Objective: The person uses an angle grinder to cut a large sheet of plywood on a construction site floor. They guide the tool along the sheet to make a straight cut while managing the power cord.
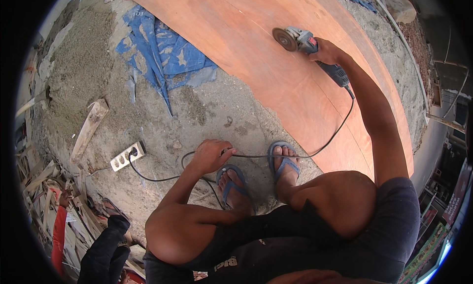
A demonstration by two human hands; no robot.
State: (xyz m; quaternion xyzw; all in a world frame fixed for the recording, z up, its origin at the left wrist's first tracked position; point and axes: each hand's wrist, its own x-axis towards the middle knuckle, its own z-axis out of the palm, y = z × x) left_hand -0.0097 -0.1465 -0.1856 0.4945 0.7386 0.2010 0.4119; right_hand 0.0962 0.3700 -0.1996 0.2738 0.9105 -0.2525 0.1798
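Right now the right hand [327, 51] is closed around the angle grinder [310, 47], whose long body angles back toward the person over the plywood sheet [256, 47]; nearer the person than that sheet, the left hand [211, 155] pinches its black cord [256, 156] on the ground.

- One angle grinder [308, 45], with one round disc [285, 39].
- One large sheet of plywood [276, 72] on the ground.
- One white power strip [127, 156].
- One black cable [276, 157].
- One crumpled blue tarp [167, 50].
- Two blue sandals [256, 173], one on each foot.
- Two hands: left hand [212, 156], right hand [327, 51].
- One loose wooden offcut [89, 128].
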